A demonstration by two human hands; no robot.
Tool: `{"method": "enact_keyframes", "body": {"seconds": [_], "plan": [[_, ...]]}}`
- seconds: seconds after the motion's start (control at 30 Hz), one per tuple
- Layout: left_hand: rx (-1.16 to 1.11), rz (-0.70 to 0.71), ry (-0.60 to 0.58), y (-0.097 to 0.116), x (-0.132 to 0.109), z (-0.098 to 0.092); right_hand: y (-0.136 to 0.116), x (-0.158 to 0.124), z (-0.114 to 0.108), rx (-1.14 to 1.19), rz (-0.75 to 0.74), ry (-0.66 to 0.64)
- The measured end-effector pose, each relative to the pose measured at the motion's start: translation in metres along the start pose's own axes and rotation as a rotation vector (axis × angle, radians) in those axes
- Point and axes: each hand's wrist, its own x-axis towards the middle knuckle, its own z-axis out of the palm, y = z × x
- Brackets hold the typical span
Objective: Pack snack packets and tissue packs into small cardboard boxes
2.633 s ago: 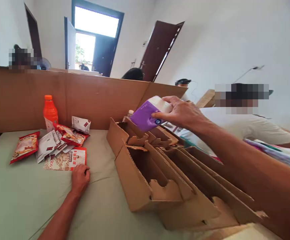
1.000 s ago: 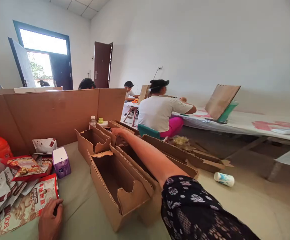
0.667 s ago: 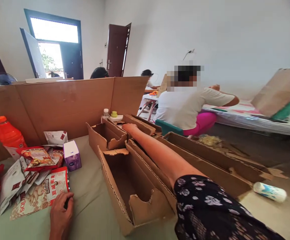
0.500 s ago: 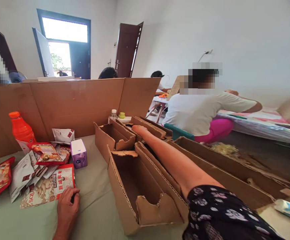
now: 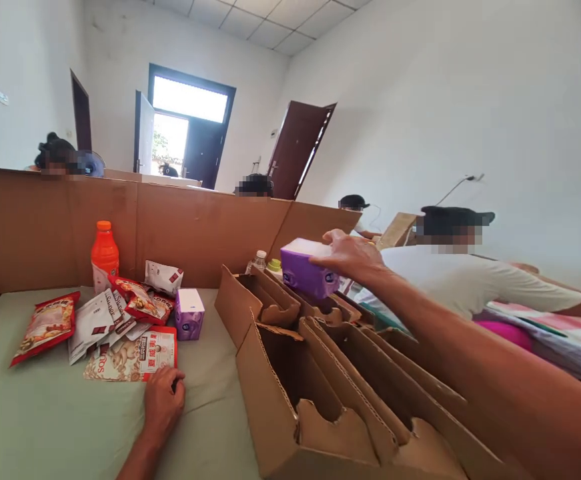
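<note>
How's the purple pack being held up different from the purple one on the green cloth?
The held pack is in the right grip, over the cardboard boxes; the resting pack sits on the green cloth beside the snack packets. The held pack looks wider in view than the resting pack. Both are purple with white tops.

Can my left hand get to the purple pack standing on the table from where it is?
Probably yes: the left hand rests by the corner of the flat packet, and the purple pack stands just beyond, with only green cloth seen between.
</note>
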Motion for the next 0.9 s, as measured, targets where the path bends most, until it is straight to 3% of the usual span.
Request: {"method": "enact_keyframes", "body": {"seconds": [0.1, 0.17, 0.33, 0.43, 0.57, 0.9], "plan": [[0.008, -0.015, -0.031, 0.000, -0.001, 0.002, -0.042, -0.007, -0.020, 0.089, -0.136, -0.001], [0.015, -0.016, -0.050, 0.000, 0.000, 0.003, -0.083, -0.012, -0.018, 0.152, -0.251, -0.017], [0.027, -0.002, -0.069, -0.001, -0.001, 0.005, -0.191, -0.036, 0.023, 0.323, -0.560, -0.041], [0.020, -0.004, -0.064, -0.002, -0.001, 0.007, -0.225, -0.058, 0.050, 0.345, -0.741, -0.162], [-0.004, 0.003, -0.048, -0.003, 0.001, 0.008, -0.212, -0.089, 0.061, 0.344, -0.848, -0.327], [-0.064, 0.094, 0.044, -0.014, 0.028, -0.004, -0.088, -0.168, 0.021, 0.405, -0.853, -0.366]]}}
